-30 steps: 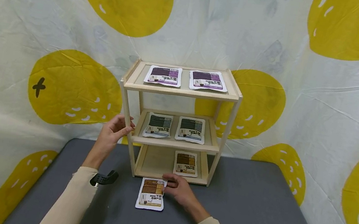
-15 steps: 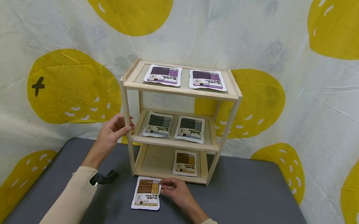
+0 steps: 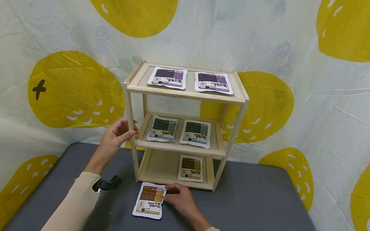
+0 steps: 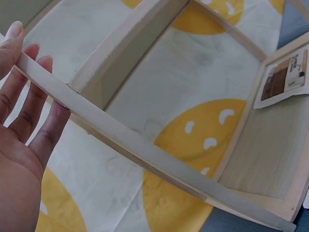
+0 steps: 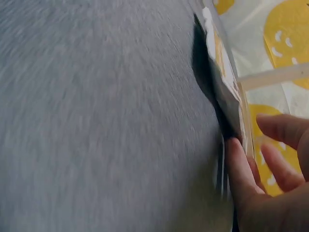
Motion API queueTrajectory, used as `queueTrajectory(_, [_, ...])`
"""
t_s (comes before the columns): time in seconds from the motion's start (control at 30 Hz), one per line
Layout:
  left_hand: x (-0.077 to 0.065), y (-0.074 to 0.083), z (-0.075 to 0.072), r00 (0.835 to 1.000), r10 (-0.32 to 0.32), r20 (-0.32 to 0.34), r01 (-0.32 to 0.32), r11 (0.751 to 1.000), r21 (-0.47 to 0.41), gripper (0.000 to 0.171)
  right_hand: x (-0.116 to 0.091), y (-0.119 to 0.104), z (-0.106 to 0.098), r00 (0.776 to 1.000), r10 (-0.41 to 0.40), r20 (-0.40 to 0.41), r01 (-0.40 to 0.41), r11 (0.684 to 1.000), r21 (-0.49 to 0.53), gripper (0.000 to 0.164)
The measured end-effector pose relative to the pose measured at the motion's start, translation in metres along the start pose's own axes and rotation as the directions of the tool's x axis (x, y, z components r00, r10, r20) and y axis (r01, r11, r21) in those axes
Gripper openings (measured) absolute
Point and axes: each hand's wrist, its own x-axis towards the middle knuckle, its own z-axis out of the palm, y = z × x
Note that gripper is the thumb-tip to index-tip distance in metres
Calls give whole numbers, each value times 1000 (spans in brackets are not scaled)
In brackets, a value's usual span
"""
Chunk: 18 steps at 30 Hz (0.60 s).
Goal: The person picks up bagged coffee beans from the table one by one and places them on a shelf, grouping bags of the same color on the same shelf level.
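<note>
A wooden three-tier rack (image 3: 179,147) stands on the dark grey table. My left hand (image 3: 118,133) holds its left front post between thumb and fingers; in the left wrist view that hand (image 4: 29,106) curls around the post (image 4: 125,135). A white pouch with a brown-orange label (image 3: 150,201) lies on the table before the rack. My right hand (image 3: 183,202) is at its right edge. In the right wrist view a fingertip (image 5: 235,147) touches the pouch's edge (image 5: 227,87), while the other fingers and thumb stand apart from it.
Two purple-labelled pouches (image 3: 168,77) lie on the top shelf and two green-labelled pouches (image 3: 162,129) on the middle one. One brown-labelled pouch (image 3: 191,169) lies on the right of the bottom shelf. A fruit-patterned cloth (image 3: 201,20) hangs behind.
The brown-orange pouch on the table has shifted left and slightly nearer, its tilt changing a little. My right hand has moved slightly left with it. The left hand has stayed on the post.
</note>
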Motion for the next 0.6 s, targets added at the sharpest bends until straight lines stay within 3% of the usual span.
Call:
queueTrajectory(0.13, [0,1,0,1000,-4,-5,4,1000,-7,27,2,-6,15,992,16,-124,-38,984,-174,38])
queueTrajectory(0.3, [0,2,1,1000,-5,0,5,1000,-6,27,3,-9,30,981,-20,-193,-34,962,-271,53])
queueTrajectory(0.43, [0,3,2,1000,-19,0,19,1000,-2,28,3,-7,33,982,-29,-187,-18,969,-245,55])
queueTrajectory(0.6, [2,-7,-1,1000,-20,-8,20,1000,3,27,-2,-4,28,995,-49,-87,36,988,-151,39])
